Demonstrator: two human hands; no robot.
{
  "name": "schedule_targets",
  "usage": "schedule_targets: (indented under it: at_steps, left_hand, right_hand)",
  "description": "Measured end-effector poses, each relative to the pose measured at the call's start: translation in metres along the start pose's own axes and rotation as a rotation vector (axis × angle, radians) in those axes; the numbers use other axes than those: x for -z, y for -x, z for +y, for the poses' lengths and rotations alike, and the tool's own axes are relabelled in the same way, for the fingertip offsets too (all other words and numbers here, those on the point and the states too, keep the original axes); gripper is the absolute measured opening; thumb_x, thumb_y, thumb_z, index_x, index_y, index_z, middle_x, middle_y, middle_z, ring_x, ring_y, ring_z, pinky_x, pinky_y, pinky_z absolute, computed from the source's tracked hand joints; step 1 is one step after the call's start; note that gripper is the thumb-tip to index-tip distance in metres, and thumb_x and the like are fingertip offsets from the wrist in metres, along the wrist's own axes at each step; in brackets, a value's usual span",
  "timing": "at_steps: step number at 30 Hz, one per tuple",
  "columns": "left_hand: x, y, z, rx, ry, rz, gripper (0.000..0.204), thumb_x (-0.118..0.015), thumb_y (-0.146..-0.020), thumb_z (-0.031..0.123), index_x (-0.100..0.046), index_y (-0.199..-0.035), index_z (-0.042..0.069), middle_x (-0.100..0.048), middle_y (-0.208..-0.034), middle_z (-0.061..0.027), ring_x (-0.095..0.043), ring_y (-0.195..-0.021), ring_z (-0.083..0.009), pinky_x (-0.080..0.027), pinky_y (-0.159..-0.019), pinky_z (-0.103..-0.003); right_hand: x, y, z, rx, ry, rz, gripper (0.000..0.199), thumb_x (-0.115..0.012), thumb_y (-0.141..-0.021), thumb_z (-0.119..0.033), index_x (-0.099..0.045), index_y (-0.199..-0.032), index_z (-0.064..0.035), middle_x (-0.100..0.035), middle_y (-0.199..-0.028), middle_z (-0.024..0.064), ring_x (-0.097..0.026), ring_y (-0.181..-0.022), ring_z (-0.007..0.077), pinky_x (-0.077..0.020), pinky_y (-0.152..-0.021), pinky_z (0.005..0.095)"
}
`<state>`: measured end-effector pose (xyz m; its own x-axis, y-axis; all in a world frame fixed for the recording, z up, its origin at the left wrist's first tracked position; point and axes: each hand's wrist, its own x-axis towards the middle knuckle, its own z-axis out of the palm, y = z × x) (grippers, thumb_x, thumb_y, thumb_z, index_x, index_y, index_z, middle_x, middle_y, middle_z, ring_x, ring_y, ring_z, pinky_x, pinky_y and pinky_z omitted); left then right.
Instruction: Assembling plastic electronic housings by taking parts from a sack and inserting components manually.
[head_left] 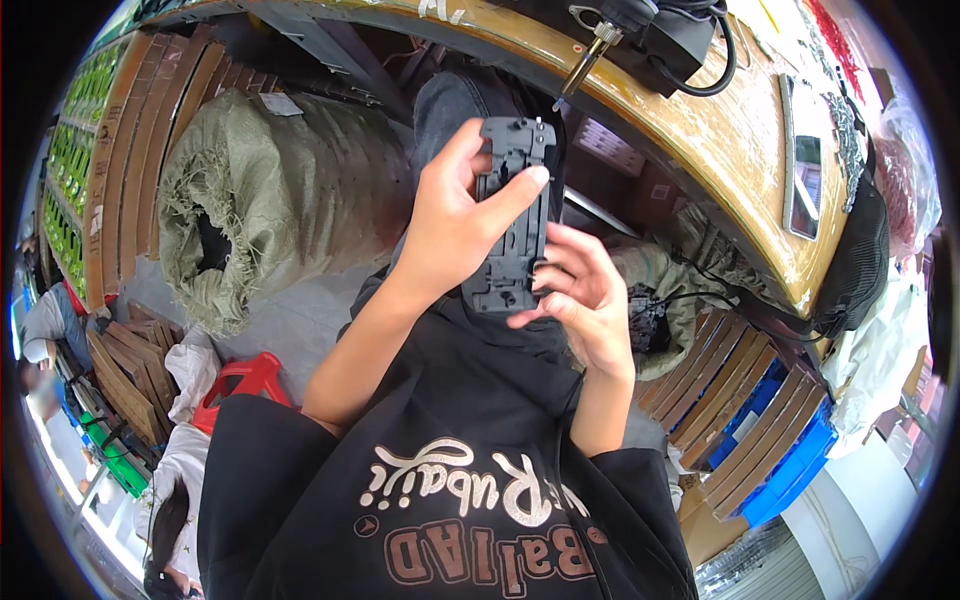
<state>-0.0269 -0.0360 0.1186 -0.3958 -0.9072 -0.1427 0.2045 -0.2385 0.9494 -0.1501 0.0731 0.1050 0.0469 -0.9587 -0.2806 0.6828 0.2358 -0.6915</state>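
A long black moulded plastic part (pixel 518 240), resembling a toy car chassis, is held upright in front of my chest, with recesses and posts along its face. My left hand (pixel 455 225) grips its left edge, the thumb lying across the upper face and the fingers mostly hidden behind. At the lower right edge, my right hand (pixel 592 305) has its fingers curled against the part, with the thumb near the bottom corner. Beyond the part's upper end, a tool with a brass collar (pixel 600 45) and a thin tip angles down over the table edge.
The wooden worktable (pixel 750 130) curves across the upper right, carrying a phone-like slab (pixel 802 155) and a black box with cable (pixel 690 60). A woven sack (pixel 290 190) stands left; another sack (pixel 660 275) with black parts sits right. A red stool (pixel 240 385) is lower left.
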Motion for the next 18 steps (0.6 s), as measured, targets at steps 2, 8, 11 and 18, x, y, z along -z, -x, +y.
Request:
schedule_targets:
  at_steps: [2,8,11,18]
  left_hand:
    - [-0.0028,-0.0017,0.0053,0.008,-0.001,0.018,0.017,-0.059,-0.076,0.003,-0.048,-0.089,-0.001,-0.057,-0.081,-0.0054,-0.051,-0.073,-0.0061,-0.044,-0.063,-0.021]
    - [-0.0063,-0.007,0.0047,-0.003,-0.028,0.014,0.017,-0.06,-0.075,0.005,-0.049,-0.086,-0.001,-0.057,-0.081,-0.0054,-0.051,-0.072,-0.0067,-0.043,-0.062,-0.021]
    - [-0.0067,-0.0069,0.0044,-0.039,-0.017,0.024,0.017,-0.06,-0.075,0.005,-0.049,-0.086,-0.001,-0.057,-0.081,-0.005,-0.051,-0.072,-0.0071,-0.043,-0.062,-0.021]
    - [-0.0066,-0.0088,0.0078,-0.061,-0.042,0.016,0.017,-0.06,-0.074,0.005,-0.05,-0.087,-0.001,-0.057,-0.081,-0.0045,-0.051,-0.072,-0.0074,-0.043,-0.063,-0.021]
  right_hand:
    - [-0.0043,0.0017,0.0006,-0.054,-0.069,0.0,0.047,-0.055,-0.074,0.007,-0.036,-0.117,0.0044,-0.05,-0.097,0.0139,-0.059,-0.08,0.0287,-0.0552,-0.061,0.0402]
    - [-0.0041,-0.0009,0.0065,0.027,-0.058,0.045,0.047,-0.056,-0.075,0.001,-0.032,-0.116,0.0078,-0.051,-0.099,0.0194,-0.061,-0.073,0.0293,-0.0553,-0.053,0.0366]
    - [-0.007,-0.002,0.0036,0.023,-0.019,0.052,0.048,-0.057,-0.075,-0.001,-0.032,-0.116,0.0076,-0.051,-0.1,0.0192,-0.061,-0.071,0.0291,-0.0553,-0.053,0.0371]
    - [-0.0114,-0.0029,-0.0011,0.04,-0.104,0.02,0.041,-0.055,-0.074,0.007,-0.037,-0.112,0.0071,-0.049,-0.097,0.0153,-0.06,-0.074,0.0294,-0.0556,-0.058,0.0386]
